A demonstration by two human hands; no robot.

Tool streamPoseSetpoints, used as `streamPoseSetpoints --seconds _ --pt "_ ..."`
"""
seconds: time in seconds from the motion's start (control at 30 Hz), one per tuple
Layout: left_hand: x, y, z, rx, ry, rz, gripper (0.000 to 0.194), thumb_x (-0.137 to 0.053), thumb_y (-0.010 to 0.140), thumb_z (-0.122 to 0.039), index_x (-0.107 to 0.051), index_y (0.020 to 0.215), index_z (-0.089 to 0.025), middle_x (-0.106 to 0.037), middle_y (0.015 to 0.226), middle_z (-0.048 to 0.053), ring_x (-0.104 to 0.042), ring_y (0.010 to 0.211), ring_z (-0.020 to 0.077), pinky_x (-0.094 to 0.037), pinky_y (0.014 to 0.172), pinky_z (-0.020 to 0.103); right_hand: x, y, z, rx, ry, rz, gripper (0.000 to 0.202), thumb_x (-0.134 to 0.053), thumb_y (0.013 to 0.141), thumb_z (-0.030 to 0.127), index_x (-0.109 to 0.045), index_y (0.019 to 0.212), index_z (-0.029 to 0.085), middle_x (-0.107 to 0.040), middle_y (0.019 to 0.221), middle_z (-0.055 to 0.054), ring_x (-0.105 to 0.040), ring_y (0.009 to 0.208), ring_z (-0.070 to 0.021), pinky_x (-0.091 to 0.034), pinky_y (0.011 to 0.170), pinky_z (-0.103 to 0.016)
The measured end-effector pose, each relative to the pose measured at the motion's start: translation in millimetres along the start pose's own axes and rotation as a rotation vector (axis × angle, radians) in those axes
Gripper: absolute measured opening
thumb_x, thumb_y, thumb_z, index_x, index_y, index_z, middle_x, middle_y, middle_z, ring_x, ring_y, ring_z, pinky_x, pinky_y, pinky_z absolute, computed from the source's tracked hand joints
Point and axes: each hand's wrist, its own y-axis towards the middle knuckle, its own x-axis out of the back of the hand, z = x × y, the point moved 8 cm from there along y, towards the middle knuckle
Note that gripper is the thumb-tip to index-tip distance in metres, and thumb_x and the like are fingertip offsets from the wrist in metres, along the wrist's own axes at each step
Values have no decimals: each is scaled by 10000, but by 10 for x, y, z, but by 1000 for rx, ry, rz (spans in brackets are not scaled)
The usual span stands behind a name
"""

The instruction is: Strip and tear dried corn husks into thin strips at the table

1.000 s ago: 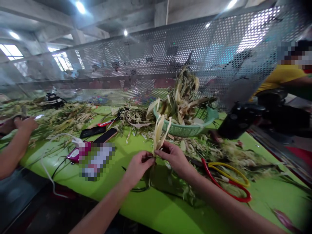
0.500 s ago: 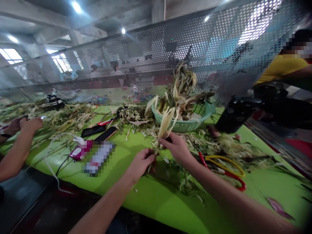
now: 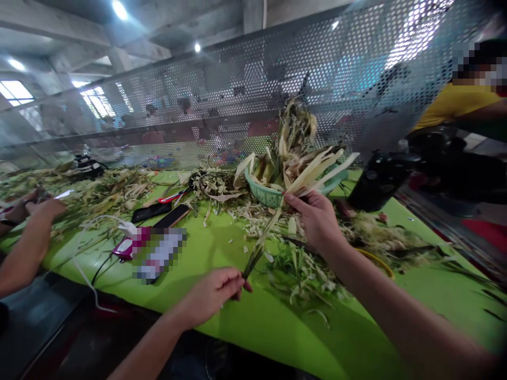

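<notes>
Stretched between my two hands is a corn husk bundle, with pale leaves fanning out to the upper right and a thin, darker green end at the lower left. My right hand pinches it at the base of the pale leaves, just in front of the green basket. Lower and to the left, my left hand grips the thin dark end above the table's front edge. The basket holds more dried husks. Loose green shreds lie on the table below my right hand.
The green table bears phones, a magenta tissue pack and red-handled scissors. A black bottle stands right of the basket. Yellow-handled scissors lie partly behind my right forearm. A co-worker's hands are at far left.
My hands have moved apart: the right up and to the right with the pale leaves, the left down and to the left. The husk bundle is now stretched out between them.
</notes>
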Motion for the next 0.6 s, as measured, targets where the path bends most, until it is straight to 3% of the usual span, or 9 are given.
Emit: streamPoseSetpoints --seconds 0.03,0.07,0.17,0.23,0.33,0.43,0.6 --pt "18 -30 -90 -65 95 53 367 -488 867 -488 -690 942 -192 -622 883 49 -553 855 170 -410 772 282 -5 8 7 -5 -24 20 195 -750 663 327 -674 770 183 -595 664 17 -477 571 -104 -398 548 -233" --pt "100 -39 -163 -98 155 30 350 -509 859 -481 -687 1007 -219 -637 1013 62 -556 975 198 -407 859 309 -27 7 3 -20 -55 54 195 -753 660 327 -675 759 178 -591 652 20 -461 556 -97 -387 532 -227" --pt "430 65 -354 -130 156 -207 395 -515 862 -464 -598 1196 -270 -572 1271 64 -506 1162 228 -380 977 361 -162 -53 -55 -88 -151 195 224 -761 649 338 -677 760 163 -605 657 14 -458 550 -100 -379 510 -225" --pt "459 262 -435 -149 83 -255 446 -522 862 -446 -536 1266 -258 -539 1326 73 -493 1193 230 -389 981 367 -266 -124 -99 -115 -208 280 241 -751 662 350 -678 794 162 -623 677 7 -487 567 -115 -397 520 -235" --pt "258 683 -470 -196 -33 -200 394 -553 848 -374 -567 1204 -205 -616 1210 92 -565 1076 219 -434 914 350 -381 -219 -154 -123 -267 376 236 -709 716 351 -675 859 167 -659 736 -10 -566 650 -155 -448 599 -261" --pt "120 1037 -414 -237 -53 -275 225 -518 846 -308 -629 953 -144 -678 908 83 -596 809 184 -455 769 317 -399 -244 -180 -92 -336 404 240 -688 739 346 -671 901 170 -687 822 -31 -613 751 -192 -476 689 -288" --pt "21 1287 -243 -262 -227 -288 221 -462 858 -344 -573 816 -158 -609 747 28 -530 681 138 -409 655 262 -228 -155 -210 -98 -447 246 286 -618 781 439 -669 779 158 -596 624 2 -512 564 -138 -406 532 -241"
